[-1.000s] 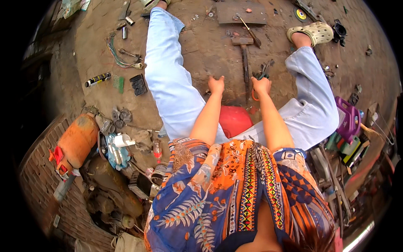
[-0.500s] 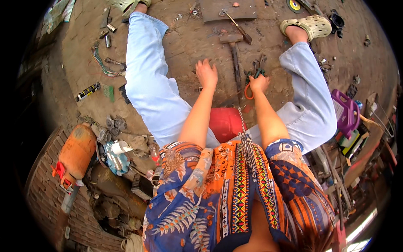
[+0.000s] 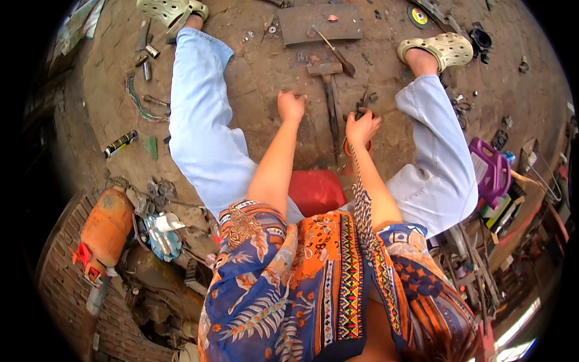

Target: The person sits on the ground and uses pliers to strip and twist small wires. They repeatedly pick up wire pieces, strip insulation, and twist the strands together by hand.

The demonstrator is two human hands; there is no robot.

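Note:
My left hand is held above the dirt ground left of a hammer, its fingers curled in; whether anything small is inside them is hidden. To its right the hammer lies with its head away from me and its dark handle toward me. My right hand is closed over hand tools right of the hammer handle. A dark tool tip sticks out beyond its fingers, and an orange looped handle shows beside the wrist. The fingers hide what they grip. A red seat-like object is between my thighs.
Farther off lie a flat metal plate, a wooden-handled tool and a grinding disc. Wires and a black tube lie left. An orange gas cylinder stands lower left, a purple jug right.
My right hand has shifted slightly left and now covers the green-handled tool that showed before. My left hand has curled its fingers more. The whole view has shifted a little.

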